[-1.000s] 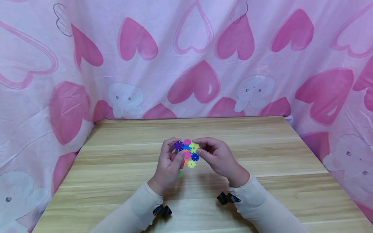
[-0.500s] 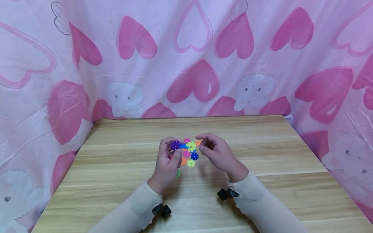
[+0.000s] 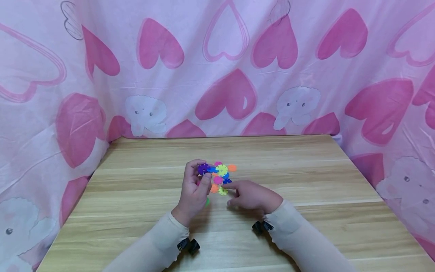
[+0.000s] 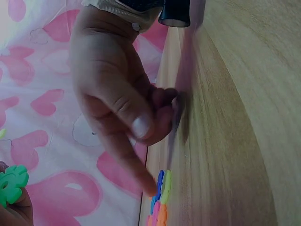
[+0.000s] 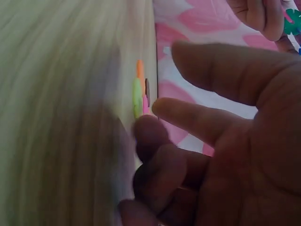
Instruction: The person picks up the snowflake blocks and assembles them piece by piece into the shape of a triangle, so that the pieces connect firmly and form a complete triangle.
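Cluster of notched plastic discs is in the left hand (image 3: 191, 194), held up over the middle of the table: purple disc (image 3: 203, 169) at the fingertips, blue disc (image 3: 213, 170) to its right, yellow disc (image 3: 221, 170) on the right end. Green disc (image 4: 13, 183) also sits at that hand's fingers in the left wrist view; exact joints of the cluster can't be read. Left hand grasps it, thumb on the near side, fingers curled round the far side. Right hand (image 3: 253, 194) grips nothing: index finger straight and pointing left, thumb extended, remaining fingers bent under the palm. Index tip is at the dark blue disc (image 3: 227, 181) and the lower yellow disc (image 3: 222, 191); can't tell if it makes contact. Loose discs lie close together on the tabletop, right of the left hand: near orange disc (image 3: 214, 188) left of the lower yellow one, pink disc (image 3: 218, 180) just beyond it, far orange disc (image 3: 232, 168) at far right, far pink disc (image 3: 218, 164) at the far side. Cream sleeves (image 3: 158, 241) on both arms, black camera (image 3: 188, 246) at each cuff. Wood-grain table (image 3: 136, 189) runs back to a pink curtain (image 3: 190, 79) with hearts and white animals.
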`<state>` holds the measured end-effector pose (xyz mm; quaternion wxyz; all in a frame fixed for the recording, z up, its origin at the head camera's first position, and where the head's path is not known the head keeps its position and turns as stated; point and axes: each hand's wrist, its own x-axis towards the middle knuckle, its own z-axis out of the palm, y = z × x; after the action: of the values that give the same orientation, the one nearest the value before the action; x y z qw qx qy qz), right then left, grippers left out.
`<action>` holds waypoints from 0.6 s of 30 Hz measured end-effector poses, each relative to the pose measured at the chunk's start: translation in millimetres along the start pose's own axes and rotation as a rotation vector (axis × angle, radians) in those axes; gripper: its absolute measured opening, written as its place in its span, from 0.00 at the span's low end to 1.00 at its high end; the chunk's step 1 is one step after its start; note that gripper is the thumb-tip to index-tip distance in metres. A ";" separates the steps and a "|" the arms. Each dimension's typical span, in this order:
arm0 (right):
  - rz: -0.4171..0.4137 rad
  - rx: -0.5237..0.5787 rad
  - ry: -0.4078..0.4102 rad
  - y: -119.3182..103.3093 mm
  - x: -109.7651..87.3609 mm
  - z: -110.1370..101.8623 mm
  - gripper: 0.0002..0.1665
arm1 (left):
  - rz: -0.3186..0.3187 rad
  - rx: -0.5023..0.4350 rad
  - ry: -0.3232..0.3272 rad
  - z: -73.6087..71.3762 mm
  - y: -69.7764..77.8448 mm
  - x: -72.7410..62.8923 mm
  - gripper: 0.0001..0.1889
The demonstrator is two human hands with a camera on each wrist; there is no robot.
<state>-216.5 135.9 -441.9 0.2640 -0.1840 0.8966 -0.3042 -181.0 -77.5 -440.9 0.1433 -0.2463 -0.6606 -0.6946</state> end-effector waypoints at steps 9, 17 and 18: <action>0.023 -0.092 0.045 -1.6 -0.7 -0.1 0.26 | -0.029 0.003 0.011 0.1 2.1 -0.4 0.16; 0.023 -0.118 0.065 -3.6 0.0 2.0 0.18 | -0.015 -0.006 0.012 0.5 2.7 -0.5 0.16; 0.027 -0.124 0.064 -4.0 -0.2 2.2 0.17 | -0.011 -0.003 0.011 0.6 2.2 -0.3 0.16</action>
<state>-214.4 132.0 -440.7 0.2274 -0.1781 0.9241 -0.2502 -179.5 -77.2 -439.2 0.1429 -0.2389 -0.6600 -0.6978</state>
